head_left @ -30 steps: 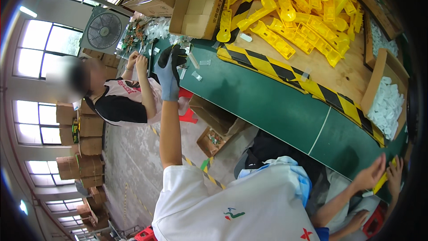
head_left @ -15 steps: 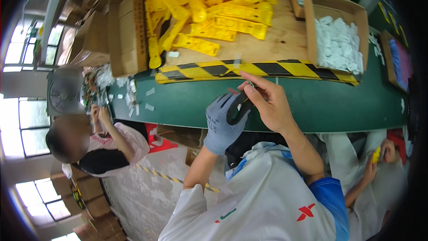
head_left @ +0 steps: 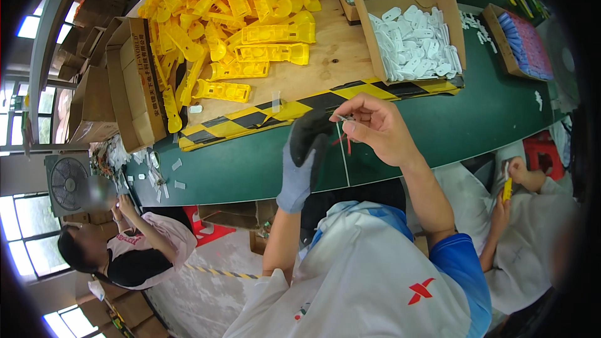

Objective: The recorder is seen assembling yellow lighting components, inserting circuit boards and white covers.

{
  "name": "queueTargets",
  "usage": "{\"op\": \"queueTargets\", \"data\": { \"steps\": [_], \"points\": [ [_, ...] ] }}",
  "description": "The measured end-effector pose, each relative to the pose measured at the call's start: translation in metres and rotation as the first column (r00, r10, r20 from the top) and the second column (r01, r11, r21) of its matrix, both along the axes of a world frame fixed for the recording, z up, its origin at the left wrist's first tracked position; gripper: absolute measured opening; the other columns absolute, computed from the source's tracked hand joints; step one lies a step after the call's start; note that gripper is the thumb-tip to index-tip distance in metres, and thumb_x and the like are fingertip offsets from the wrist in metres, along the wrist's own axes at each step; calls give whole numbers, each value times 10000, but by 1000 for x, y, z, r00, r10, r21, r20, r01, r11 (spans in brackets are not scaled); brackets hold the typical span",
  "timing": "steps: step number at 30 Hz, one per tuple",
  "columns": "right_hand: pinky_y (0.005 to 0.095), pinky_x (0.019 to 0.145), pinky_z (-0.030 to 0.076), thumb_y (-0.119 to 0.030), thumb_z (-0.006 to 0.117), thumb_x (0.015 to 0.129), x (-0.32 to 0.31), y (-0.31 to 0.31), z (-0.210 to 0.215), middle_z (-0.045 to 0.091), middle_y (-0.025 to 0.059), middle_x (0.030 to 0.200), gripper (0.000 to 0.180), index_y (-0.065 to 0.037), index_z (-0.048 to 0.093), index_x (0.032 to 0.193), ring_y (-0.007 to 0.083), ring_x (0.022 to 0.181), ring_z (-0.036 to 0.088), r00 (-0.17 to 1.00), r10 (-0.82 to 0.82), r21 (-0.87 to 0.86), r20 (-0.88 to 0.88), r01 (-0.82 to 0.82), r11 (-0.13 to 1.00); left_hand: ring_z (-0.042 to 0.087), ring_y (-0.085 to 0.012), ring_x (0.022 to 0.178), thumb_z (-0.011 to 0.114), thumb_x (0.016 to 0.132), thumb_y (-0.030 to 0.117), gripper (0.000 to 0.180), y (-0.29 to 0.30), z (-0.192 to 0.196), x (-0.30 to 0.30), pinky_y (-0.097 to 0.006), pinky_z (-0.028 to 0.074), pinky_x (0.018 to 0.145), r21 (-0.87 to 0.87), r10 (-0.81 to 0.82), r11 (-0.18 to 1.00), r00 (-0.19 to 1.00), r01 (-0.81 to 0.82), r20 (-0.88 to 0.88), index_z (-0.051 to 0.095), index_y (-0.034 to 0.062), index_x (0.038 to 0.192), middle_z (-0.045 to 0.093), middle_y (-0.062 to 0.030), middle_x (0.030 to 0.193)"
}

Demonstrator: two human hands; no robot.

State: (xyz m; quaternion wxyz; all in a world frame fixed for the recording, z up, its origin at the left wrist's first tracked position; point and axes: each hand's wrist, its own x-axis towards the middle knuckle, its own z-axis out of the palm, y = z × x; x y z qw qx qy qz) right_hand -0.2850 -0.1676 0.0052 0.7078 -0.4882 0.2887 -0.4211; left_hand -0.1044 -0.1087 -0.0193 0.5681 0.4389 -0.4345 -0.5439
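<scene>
Above the near part of the green table my right hand [head_left: 379, 126], bare, is closed in a pinch at thumb and forefinger. Between its fingertips sits a small greyish part [head_left: 344, 117], with a thin red wire-like strip [head_left: 349, 145] hanging below; its exact kind is too small to tell. My left hand [head_left: 303, 153], in a grey glove with black palm and fingers, is close on the left, slightly apart from the right hand. Motion blurs its fingers, so I cannot make out whether it holds anything.
Yellow plastic housings [head_left: 244, 25] lie heaped on a wooden board [head_left: 338, 56] edged with striped tape. A carton [head_left: 454, 37] of white plastic pieces stands at its right. A box of bluish-pink items [head_left: 524, 47] is farther right. Co-workers sit at left [head_left: 147, 244] and right [head_left: 507, 231].
My hands, together before, have come apart, the gloved left one to the left. The red strip now shows under my right fingertips. The whole view has turned toward the right.
</scene>
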Motion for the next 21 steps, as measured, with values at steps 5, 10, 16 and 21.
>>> {"op": "queueTargets", "data": {
  "steps": [5,10,16,21],
  "points": [
    [185,701,496,-65,676,906,4,-6,4,625,66,1001,283,24,641,1172,67,846,598,998,26,-121,-54,-33,992,580,-156,1090,602,894,-10,398,-5,-3,-9,-290,448,958,96,-57,994,994,47,99,522,-5,1284,619,-95,1179],
    [197,693,516,-37,690,886,10,-10,-1,601,98,1072,365,25,620,1239,86,861,604,992,-30,-311,-126,-10,950,633,-119,838,641,878,4,400,-8,4,-6,-256,512,735,116,44,993,998,-38,-54,555,25,1269,653,-78,1074],
    [217,714,535,-7,709,865,23,-20,6,657,93,1007,115,31,647,954,90,805,646,998,-25,50,53,22,998,599,-99,711,663,861,1,394,-4,24,1,-240,483,616,153,81,985,996,-77,-22,586,43,1245,664,-59,961],
    [221,684,538,-32,700,882,37,-33,-15,685,83,881,112,34,661,964,92,773,653,999,-1,2,-36,1,1000,600,-100,710,650,832,-49,377,-10,12,8,-234,481,620,-49,123,992,956,-114,268,609,31,1198,659,-65,949]
  ]
}}
